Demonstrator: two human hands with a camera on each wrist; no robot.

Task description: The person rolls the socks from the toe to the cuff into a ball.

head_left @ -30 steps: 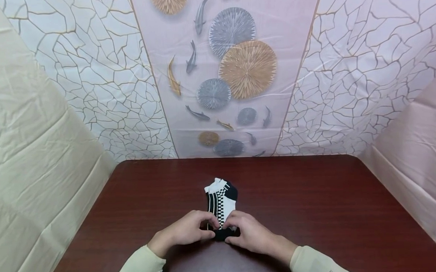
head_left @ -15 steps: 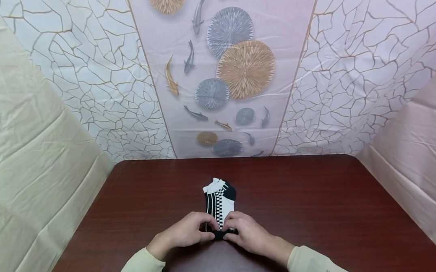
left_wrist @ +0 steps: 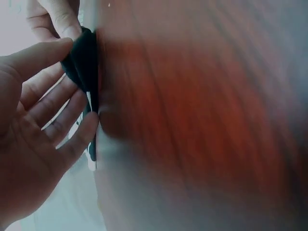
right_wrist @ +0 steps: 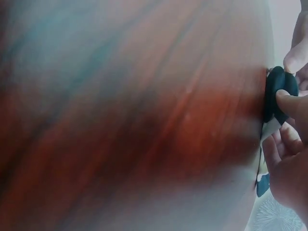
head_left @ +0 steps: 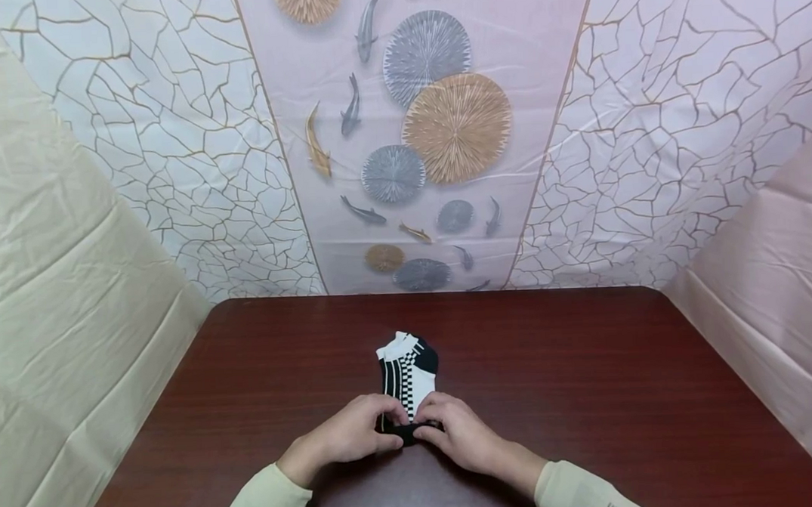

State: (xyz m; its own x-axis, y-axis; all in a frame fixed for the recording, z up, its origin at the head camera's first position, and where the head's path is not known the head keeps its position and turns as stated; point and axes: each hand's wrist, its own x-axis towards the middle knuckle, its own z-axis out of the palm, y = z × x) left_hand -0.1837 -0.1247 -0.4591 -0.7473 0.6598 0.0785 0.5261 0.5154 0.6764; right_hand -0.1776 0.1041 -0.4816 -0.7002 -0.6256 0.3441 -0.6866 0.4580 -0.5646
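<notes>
A pair of low-cut black-and-white socks (head_left: 422, 385), one on top of the other, lies near the middle of the table. White cuffs point to the far side, and stripes and a checkered band run lengthwise. At the near end, my left hand (head_left: 349, 430) and right hand (head_left: 464, 434) pinch the black toe end between thumbs and fingers. The left wrist view has the dark toe (left_wrist: 84, 60) bent up, my left thumb on its near face and fingers behind. In the right wrist view, my right thumb presses into the folded black toe (right_wrist: 274, 94).
The dark red wooden table (head_left: 574, 367) has rounded far corners. Behind it hangs a patterned cloth backdrop (head_left: 455, 130) with fish and round leaf shapes. Pale cloth walls (head_left: 73, 260) close in the left and right sides.
Both hands keep their hold on the sock toes. My right thumb has shifted slightly up and left, and the toe end is drawn in a little toward the cuffs.
</notes>
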